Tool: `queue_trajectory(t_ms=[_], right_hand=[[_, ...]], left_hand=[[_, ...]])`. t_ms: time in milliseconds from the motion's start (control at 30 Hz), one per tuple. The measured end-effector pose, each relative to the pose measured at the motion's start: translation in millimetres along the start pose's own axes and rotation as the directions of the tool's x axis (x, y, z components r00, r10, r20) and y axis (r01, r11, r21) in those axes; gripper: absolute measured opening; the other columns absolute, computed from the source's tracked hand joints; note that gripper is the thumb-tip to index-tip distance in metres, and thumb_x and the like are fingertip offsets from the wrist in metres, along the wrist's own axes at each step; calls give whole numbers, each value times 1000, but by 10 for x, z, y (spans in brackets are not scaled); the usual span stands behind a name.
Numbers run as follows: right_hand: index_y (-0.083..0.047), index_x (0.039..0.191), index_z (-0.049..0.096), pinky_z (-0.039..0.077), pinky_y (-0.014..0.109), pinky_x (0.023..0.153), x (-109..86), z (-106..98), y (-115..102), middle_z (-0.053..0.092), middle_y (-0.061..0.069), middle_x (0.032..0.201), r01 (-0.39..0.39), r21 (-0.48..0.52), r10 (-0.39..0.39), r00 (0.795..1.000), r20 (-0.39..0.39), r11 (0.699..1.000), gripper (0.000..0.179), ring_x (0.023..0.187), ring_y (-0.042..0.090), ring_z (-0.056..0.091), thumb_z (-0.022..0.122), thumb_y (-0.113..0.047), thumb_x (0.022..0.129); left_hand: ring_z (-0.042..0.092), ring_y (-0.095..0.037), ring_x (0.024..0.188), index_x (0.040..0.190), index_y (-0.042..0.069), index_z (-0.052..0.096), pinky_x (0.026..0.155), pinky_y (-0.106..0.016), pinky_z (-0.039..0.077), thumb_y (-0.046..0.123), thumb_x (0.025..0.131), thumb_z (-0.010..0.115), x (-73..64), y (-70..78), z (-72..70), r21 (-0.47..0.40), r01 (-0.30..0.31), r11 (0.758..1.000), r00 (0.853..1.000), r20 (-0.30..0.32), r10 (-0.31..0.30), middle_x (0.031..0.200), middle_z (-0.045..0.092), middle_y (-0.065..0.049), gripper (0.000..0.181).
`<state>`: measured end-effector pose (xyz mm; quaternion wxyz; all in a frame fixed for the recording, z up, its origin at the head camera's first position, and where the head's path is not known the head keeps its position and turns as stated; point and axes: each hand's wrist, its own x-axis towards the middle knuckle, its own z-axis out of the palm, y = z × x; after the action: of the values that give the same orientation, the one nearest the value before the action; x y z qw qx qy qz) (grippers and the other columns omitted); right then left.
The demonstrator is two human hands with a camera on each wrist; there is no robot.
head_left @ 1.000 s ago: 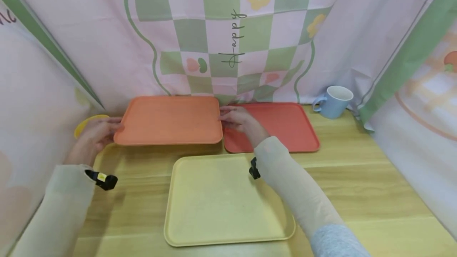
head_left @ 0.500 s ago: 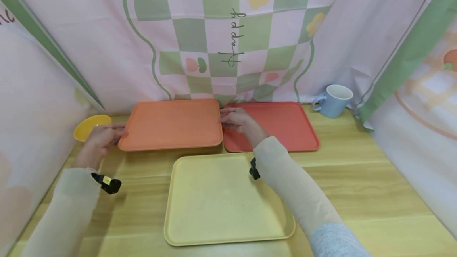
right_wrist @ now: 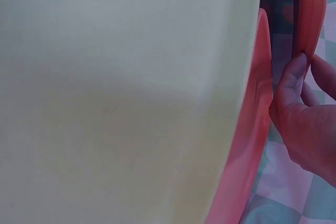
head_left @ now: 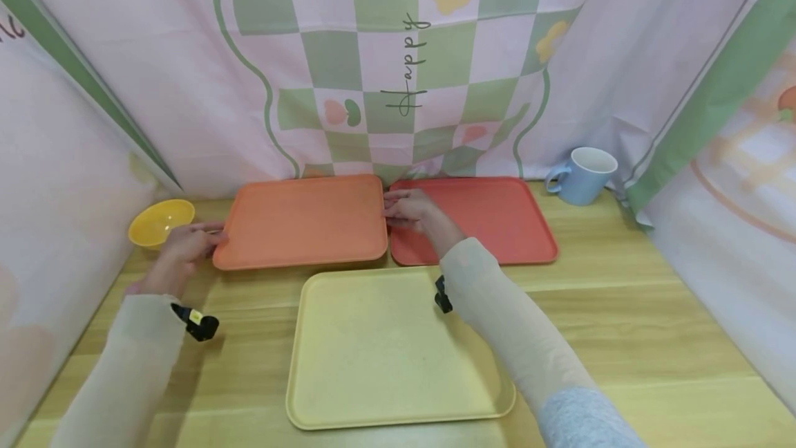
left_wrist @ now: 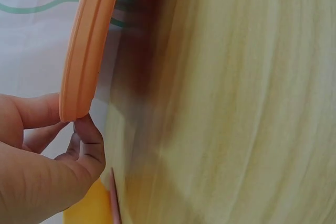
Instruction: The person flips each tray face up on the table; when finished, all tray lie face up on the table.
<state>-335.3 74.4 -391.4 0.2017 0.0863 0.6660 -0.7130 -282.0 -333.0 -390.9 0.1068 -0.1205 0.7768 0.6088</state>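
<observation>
An orange tray (head_left: 305,220) is held slightly above the wooden table at the back left. My left hand (head_left: 186,247) pinches its left edge; in the left wrist view, the thumb and fingers of that hand (left_wrist: 47,166) close on the tray's rim (left_wrist: 84,61). At the opposite edge, my right hand (head_left: 413,209) grips the rim between thumb and fingers, also seen in the right wrist view. Behind this hand lies a red tray (head_left: 491,220), partly covered by it. Nearer to me lies a pale yellow tray (head_left: 392,351), with my right forearm across its right side.
A yellow bowl (head_left: 155,220) stands at the far left, just behind my left hand. The light blue mug (head_left: 584,178) is at the back right. Patterned curtains (head_left: 385,54) rise along the back and both sides of the wooden table (head_left: 622,337).
Both hands still hold the orange tray. Its left side has come lower, toward me and a little to the right, along with my left hand. More of the yellow bowl shows.
</observation>
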Motion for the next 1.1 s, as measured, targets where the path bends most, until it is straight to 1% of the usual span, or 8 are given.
queue_trajectory(t_ms=[167,300,400,533,667,867,1000,1100], right_hand=[[0,144,53,58,30,81,19,9,29,59,20,136,-8,-18,8,1000,-14,1000,53,84,17,66,59,14,93],[0,144,54,58,33,87,34,16,64,60,20,137,-20,-38,19,1000,-20,999,54,94,22,67,60,15,92],[0,144,53,58,35,89,48,24,88,60,19,137,-22,-46,21,1000,-23,999,54,107,27,66,60,14,93],[0,143,54,60,33,83,62,46,100,61,19,136,-17,-59,15,999,-38,998,52,115,31,65,61,14,93],[1,141,57,61,30,75,56,74,90,63,19,133,-16,-89,10,998,-67,996,50,101,26,70,63,13,92],[4,134,62,61,27,68,64,118,96,67,22,126,17,-164,-35,994,-103,986,44,74,15,68,64,14,92],[6,131,63,60,25,64,73,156,117,67,25,123,47,-227,-76,990,-118,973,42,69,15,67,64,15,91],[7,130,64,61,27,67,65,172,121,67,25,123,62,-268,-100,986,-132,961,40,72,18,69,65,14,90]], left_hand=[[59,1,83,151,-9,37,76,-19,54,2,99,60,28,-36,5,-1,-7,1000,1000,-16,7,95,59,19,58],[57,2,85,152,-6,39,77,-19,53,5,99,61,44,-74,6,59,-4,998,1000,-26,6,114,62,3,58],[56,1,86,151,-5,40,77,-19,53,8,100,62,59,-100,4,94,-6,996,999,-33,9,130,56,-9,57],[56,1,86,150,-5,42,74,-17,52,8,100,61,64,-101,11,117,-11,993,999,-48,16,135,54,-14,55],[53,-4,95,152,-3,42,75,-16,51,9,101,60,50,-73,29,131,17,991,998,-63,-8,148,45,-19,55],[46,-24,126,153,0,41,90,-24,47,10,102,58,65,-60,57,142,57,988,995,-86,-45,158,35,-20,55],[43,-27,131,152,2,42,90,-24,46,8,99,60,124,-96,35,143,75,987,993,-96,-62,158,36,-19,56],[44,-26,130,151,2,45,87,-23,47,7,98,62,160,-107,26,148,79,986,992,-105,-64,157,39,-19,57]])
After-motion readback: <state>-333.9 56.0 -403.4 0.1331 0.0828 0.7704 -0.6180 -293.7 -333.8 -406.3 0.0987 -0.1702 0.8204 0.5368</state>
